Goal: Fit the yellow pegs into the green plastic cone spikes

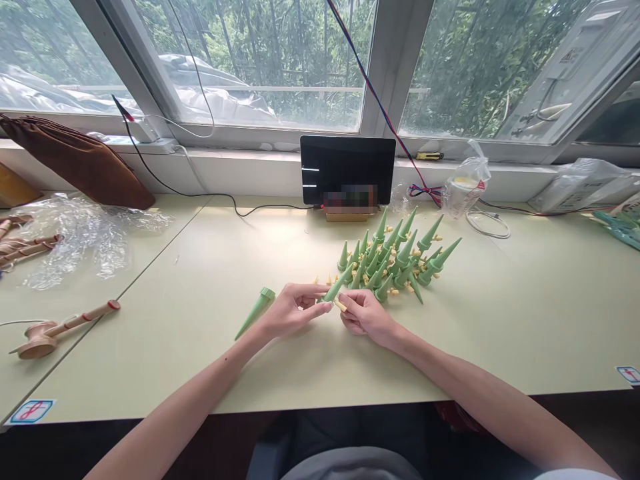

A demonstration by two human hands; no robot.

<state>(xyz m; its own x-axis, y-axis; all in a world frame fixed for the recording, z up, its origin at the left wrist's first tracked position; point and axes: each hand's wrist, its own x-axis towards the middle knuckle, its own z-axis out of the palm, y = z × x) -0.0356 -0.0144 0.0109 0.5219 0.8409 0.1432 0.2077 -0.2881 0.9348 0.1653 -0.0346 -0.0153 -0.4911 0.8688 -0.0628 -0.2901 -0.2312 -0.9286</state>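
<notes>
In the middle of the table, my left hand [294, 311] is closed around the base of a green plant watering spike [339, 285], whose tip points up and to the right. My right hand [369, 313] pinches a small yellow valve piece [341, 306] close against that base; whether the two are joined I cannot tell. Just beyond my hands stands a dense group of similar green spikes [403, 257], many with yellow valves at their sides. A few small yellow pieces [329, 279] show behind my left hand. Another spike [256, 313] lies on its side left of that hand.
A tablet [349, 167] leans at the back of the table [200, 267]. Far left lie a wooden kendama [75, 327], clear plastic wrap [95, 240] and a brown bag [75, 157]. A plastic-bagged cup [465, 190] and a coiled white cable [490, 225] are at back right.
</notes>
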